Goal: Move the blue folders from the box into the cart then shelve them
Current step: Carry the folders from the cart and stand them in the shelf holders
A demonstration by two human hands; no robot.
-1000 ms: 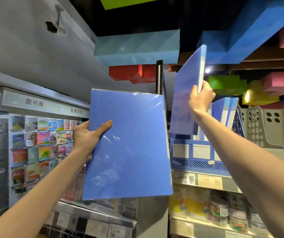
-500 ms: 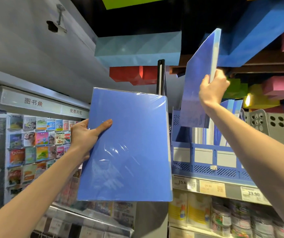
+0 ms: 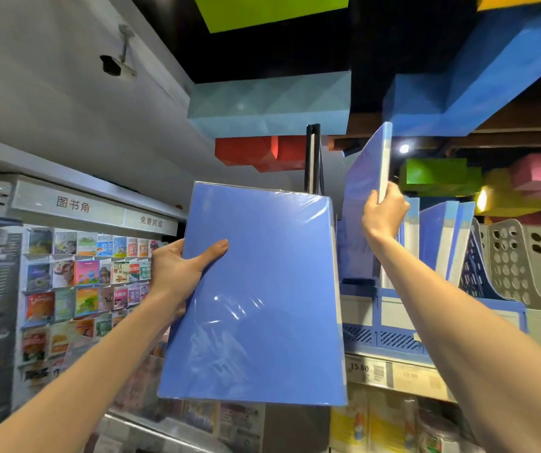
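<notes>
My left hand (image 3: 181, 273) grips the left edge of a shrink-wrapped pack of blue folders (image 3: 262, 299), held upright in front of me with the thumb lying across its cover. My right hand (image 3: 383, 214) pinches the spine edge of a single blue folder (image 3: 365, 197), which stands upright with its lower part down inside the blue file rack (image 3: 393, 318) on the top shelf. Several more blue folders (image 3: 442, 240) stand in the rack just right of it. Box and cart are out of view.
Grey perforated file racks (image 3: 517, 263) stand right of the blue rack. Price tags (image 3: 373, 371) line the shelf edge, with packaged goods (image 3: 377, 426) below. A display of small books (image 3: 83, 282) fills the left wall. A black post (image 3: 313, 158) rises behind the pack.
My right hand has brought the single folder down from its higher position into the blue rack. My left hand holds the wrapped pack almost where it was.
</notes>
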